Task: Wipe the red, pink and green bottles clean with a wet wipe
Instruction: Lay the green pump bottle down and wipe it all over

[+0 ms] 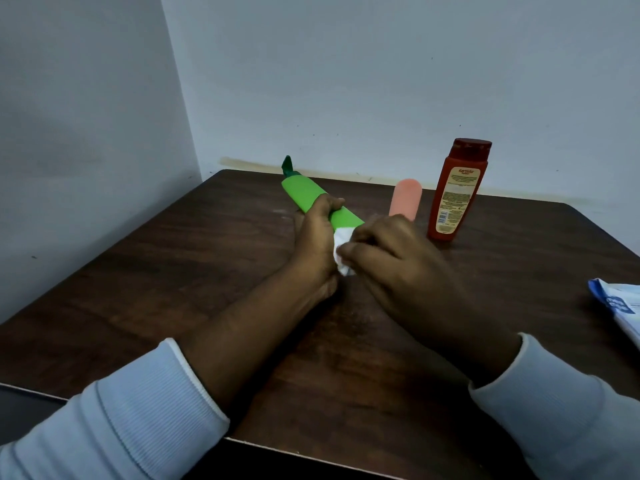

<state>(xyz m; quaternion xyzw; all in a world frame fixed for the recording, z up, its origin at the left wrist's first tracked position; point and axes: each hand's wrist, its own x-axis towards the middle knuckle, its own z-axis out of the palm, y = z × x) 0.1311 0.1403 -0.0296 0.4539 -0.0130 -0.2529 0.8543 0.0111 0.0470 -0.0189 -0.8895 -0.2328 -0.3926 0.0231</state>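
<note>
A green bottle point(303, 194) with a dark green cap is tilted over the middle of the table, its cap pointing away to the left. My left hand point(317, 242) grips its body. My right hand point(391, 249) pinches a white wet wipe point(341, 245) against the bottle's near end. The pink bottle point(406, 197) stands just behind my right hand, partly hidden by it. The red bottle point(453, 192) stands upright to its right, label facing me.
A dark wooden table point(173, 271) sits in a corner, with walls at the left and back. A white and blue wet-wipe pack point(618, 306) lies at the right edge. The table's front edge runs under my forearms.
</note>
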